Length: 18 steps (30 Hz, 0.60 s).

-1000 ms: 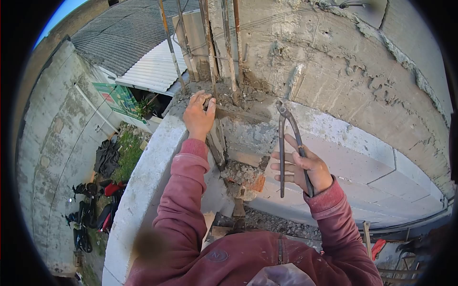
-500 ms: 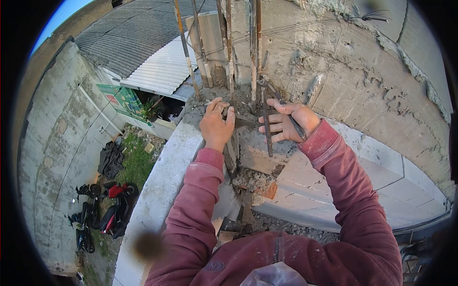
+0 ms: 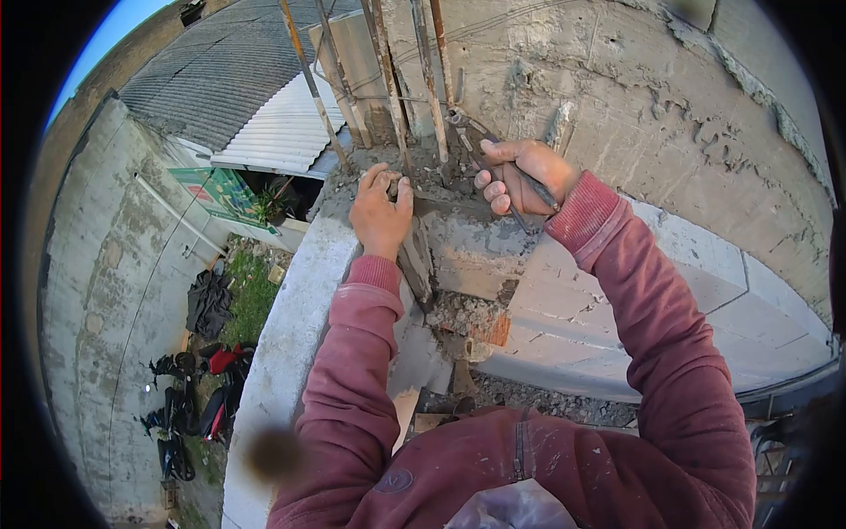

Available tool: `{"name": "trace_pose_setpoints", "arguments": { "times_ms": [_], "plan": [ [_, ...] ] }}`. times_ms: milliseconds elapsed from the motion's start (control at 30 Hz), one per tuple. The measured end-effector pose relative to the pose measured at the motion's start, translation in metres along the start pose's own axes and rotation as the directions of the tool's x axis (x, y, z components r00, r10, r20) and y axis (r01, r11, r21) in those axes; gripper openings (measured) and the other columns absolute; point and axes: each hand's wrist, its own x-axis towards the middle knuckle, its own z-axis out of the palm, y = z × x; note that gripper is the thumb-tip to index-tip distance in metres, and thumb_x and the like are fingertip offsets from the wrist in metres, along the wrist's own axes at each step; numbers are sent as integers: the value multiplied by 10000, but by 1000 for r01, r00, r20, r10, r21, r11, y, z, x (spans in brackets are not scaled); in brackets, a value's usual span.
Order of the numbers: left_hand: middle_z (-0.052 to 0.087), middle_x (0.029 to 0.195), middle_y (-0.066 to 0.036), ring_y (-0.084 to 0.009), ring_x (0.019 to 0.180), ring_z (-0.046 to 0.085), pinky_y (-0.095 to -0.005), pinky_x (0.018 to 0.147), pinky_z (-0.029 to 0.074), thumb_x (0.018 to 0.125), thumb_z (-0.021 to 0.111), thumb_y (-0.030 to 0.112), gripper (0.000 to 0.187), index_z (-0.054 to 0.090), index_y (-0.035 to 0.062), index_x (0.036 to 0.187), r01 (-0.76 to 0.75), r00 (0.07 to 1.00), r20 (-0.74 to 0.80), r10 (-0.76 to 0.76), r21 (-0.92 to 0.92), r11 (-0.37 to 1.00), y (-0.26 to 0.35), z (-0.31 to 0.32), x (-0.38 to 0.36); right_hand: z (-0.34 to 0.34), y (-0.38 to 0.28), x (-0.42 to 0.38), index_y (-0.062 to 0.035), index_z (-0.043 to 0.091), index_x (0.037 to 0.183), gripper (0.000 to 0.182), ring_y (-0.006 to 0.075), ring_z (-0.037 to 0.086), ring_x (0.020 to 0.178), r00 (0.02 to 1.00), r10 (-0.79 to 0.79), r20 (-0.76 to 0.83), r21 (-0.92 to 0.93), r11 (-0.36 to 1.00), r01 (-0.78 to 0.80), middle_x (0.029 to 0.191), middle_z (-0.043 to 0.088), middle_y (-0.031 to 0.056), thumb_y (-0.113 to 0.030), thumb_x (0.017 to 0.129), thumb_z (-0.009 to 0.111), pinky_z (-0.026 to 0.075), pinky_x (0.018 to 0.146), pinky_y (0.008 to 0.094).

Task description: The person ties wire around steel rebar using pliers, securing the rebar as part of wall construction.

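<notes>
Right hand [image 3: 529, 176]: closed around the handles of dark metal long-handled pincers [image 3: 456, 117]. The pincers' head is beyond that hand, close to the base of the rusty, mortar-splashed steel bars [image 3: 429, 79]; whether it bites on anything cannot be determined.

Left hand [image 3: 381, 212]: fingers curled at the rough grey mortar [image 3: 339, 181], beside the top of a narrow, mud-stained upright board [image 3: 416, 260]. Whether it grips anything is hidden.

Completed, as judged: the bars stand upright in the mortar ahead of the hands, and pale, smooth block walls [image 3: 300, 326] [image 3: 687, 264] are laid to either side.

Outstanding, as judged: the bar tie-in and corner look unfinished. Mortar is lumpy, and broken orange brick [image 3: 493, 331] lies exposed below and between the hands. No completed wire twist can be confirmed at the pincers.
</notes>
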Motion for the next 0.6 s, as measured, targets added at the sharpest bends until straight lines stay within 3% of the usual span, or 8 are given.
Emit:
{"name": "trace_pose_setpoints", "arguments": {
  "times_ms": [33,167,233,267,300,433,500,600],
  "plan": [
    [615,1105,-49,-273,939,614,-379,793,483,804,620,239,171,666,102,897,-3,1000,8,3,5,1000,1,-1,-2,2,5,-3,-16,440,1049,228,96,428,593,998,45,36,13,999,-45,795,458,30,-231,973,426,382,489,247],
    [623,1080,-69,-278,939,615,-376,796,483,789,641,218,157,661,93,881,-44,999,3,44,-45,998,-1,-3,-2,10,51,14,13,458,888,223,137,463,552,965,-214,-153,-272,948,167,665,466,49,-190,885,552,374,449,298],
    [625,1070,-71,-278,934,616,-379,784,488,784,634,212,149,656,93,871,-40,999,-21,39,-52,998,-6,2,0,21,44,8,86,472,936,293,261,612,680,846,-367,-387,-762,643,-70,737,582,166,-173,834,565,471,545,366],
    [625,1069,-70,-278,932,616,-380,780,489,784,631,211,147,655,95,871,-19,1000,-13,18,-44,999,-5,2,0,15,38,6,123,466,959,335,329,623,768,812,-486,-324,-924,347,-161,802,597,235,-163,814,560,488,626,387],
    [625,1069,-69,-278,931,616,-381,776,491,783,628,209,146,655,96,870,7,1000,7,-7,-35,999,-4,3,0,6,31,4,161,460,982,378,398,634,856,787,-573,-229,-964,23,-263,868,612,305,-154,793,555,505,706,408],
    [628,1055,-82,-281,942,611,-362,809,477,783,635,187,121,660,89,849,47,999,11,-46,-39,998,0,-1,0,11,-38,-11,182,488,1001,386,417,621,878,917,-356,-177,-886,-347,-306,914,602,332,-121,766,531,498,759,420],
    [619,1078,-67,-280,926,614,-380,772,491,776,628,208,134,657,100,849,14,1000,14,-13,-3,1000,0,1,0,25,-61,-7,124,487,970,327,425,608,873,954,-102,-283,-764,-577,-288,895,595,321,-122,758,527,476,775,430],
    [632,1032,-85,-285,921,613,-379,782,486,776,636,205,132,657,92,841,-67,998,-18,66,-37,997,-6,-2,-1,16,-4,-21,144,475,966,352,439,604,872,892,-437,-116,-935,-256,-247,899,584,349,-134,756,527,482,780,425]
  ]
}}
